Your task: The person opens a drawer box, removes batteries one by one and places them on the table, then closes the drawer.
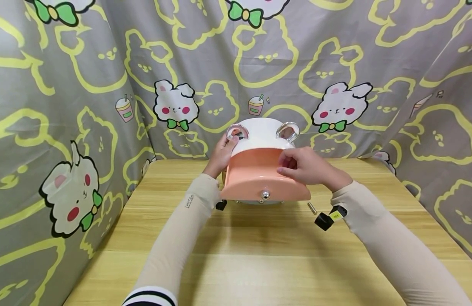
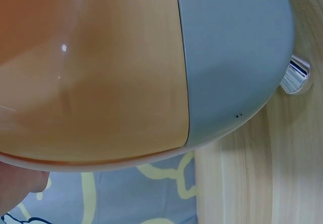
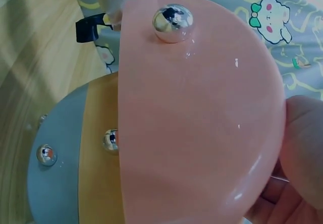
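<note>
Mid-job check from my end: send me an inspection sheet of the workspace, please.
Surface: wood-grain table.
Job's things: white drawer box; coral drawer pulled open; amber front and grey-blue front below it.
Clutter: small metallic piece on the table, right of the box; identity unclear.
Hands: left hand touches the box's side near an ear; right hand at the coral drawer's rim, grip unclear.
Cables: nothing seen.
Surroundings: cartoon-print curtain behind and both sides.

- Left hand [image 1: 220, 155] and right hand [image 1: 310, 165]: bare.
- Left sleeve [image 1: 174, 240], 7 o'clock: beige, close-fitting; dark lettering [image 1: 189, 201] "LetsSlim" near wrist.
- Striped cuff [image 1: 153, 291], 7 o'clock: white, black bands.
- Right sleeve [image 1: 393, 246], 4 o'clock: beige, creased at wrist.
- Black block [image 1: 323, 222], 4 o'clock, right wrist: angular; yellow label [image 1: 336, 216], print illegible.
- Black fitting [image 1: 221, 205], between 6 and 7 o'clock, left wrist: small.
</note>
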### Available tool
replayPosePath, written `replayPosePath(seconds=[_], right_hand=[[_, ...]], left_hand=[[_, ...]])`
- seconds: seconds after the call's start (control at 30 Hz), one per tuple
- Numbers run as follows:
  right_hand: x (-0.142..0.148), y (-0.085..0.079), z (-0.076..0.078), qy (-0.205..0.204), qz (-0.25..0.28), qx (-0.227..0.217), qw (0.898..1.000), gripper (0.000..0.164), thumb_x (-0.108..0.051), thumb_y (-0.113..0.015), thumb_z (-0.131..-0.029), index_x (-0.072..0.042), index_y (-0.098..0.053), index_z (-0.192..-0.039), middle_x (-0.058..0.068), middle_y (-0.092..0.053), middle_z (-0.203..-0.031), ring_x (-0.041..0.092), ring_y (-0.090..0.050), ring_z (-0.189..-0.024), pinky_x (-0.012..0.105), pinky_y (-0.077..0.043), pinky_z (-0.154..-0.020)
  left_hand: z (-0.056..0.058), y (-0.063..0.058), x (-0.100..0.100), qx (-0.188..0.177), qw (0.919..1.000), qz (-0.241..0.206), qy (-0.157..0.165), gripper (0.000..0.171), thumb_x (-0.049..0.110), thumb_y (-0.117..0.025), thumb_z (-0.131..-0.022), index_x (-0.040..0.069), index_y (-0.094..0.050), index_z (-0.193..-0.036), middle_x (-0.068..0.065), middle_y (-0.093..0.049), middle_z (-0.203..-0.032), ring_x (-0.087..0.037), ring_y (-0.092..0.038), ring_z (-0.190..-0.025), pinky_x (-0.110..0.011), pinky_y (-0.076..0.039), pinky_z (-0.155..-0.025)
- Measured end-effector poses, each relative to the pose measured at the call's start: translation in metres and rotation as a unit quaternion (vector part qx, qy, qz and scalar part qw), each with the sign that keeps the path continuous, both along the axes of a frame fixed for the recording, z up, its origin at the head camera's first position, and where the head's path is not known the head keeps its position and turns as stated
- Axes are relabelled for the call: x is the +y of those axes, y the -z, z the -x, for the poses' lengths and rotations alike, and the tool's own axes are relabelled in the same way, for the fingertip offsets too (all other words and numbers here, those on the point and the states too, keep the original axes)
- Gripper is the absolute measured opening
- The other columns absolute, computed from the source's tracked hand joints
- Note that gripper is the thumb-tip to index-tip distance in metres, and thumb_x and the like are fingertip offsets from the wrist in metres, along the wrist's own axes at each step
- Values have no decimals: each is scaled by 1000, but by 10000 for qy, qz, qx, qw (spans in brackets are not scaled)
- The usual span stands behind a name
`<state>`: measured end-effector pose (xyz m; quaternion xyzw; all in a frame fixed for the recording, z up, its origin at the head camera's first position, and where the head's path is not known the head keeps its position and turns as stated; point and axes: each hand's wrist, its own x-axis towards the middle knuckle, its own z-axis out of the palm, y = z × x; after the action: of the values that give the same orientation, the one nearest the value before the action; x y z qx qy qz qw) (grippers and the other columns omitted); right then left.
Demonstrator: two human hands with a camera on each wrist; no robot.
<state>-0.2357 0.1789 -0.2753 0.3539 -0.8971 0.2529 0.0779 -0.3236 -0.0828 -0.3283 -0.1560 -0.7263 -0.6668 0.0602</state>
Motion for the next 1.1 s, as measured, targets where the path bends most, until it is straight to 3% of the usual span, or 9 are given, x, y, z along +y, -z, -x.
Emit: replayPosePath(seconds=[0.23, 0.67, 0.83, 1.1], right_hand=[[-5, 0, 10, -304, -206, -453, 9983, 13, -18, -76, -85, -10, -67, -91, -5, -60, -73, 14, -54, -66, 31, -49, -62], [-18, 6, 22, -732, -752, -1413, 9844, 6, -10, -69, -87, -11, -70, -92, -3, -62, -78, 15, -54, -72, 32, -48, -67], [-23, 4, 22, -592, -786, -1601, 9822, 8, -10, -69, -85, -12, -71, -93, -3, -61, -77, 17, -54, -74, 33, -48, -69], [-29, 4, 23, -541, -928, -1517, 9826, 7, -13, -70, -86, -16, -70, -93, -3, -58, -75, 16, -52, -74, 33, -45, -68]], left_hand=[[-1, -1, -2, -50, 10000, 54, 37, 43, 33, -46, -103, 13, -45, -142, -14, -55, -116, -19, -54, -96, -32, -44, -85], [-1, 1, -1, -54, 10000, 40, 31, 42, 31, -46, -104, 12, -46, -141, -14, -55, -115, -18, -54, -95, -31, -45, -84], [-1, 0, 0, -35, 10000, 4, 46, 41, 31, -46, -104, 12, -46, -140, -14, -56, -114, -18, -54, -94, -30, -45, -83], [0, -1, 1, -21, 9999, -80, 74, 40, 28, -46, -104, 9, -46, -140, -14, -55, -115, -17, -54, -95, -29, -45, -84]])
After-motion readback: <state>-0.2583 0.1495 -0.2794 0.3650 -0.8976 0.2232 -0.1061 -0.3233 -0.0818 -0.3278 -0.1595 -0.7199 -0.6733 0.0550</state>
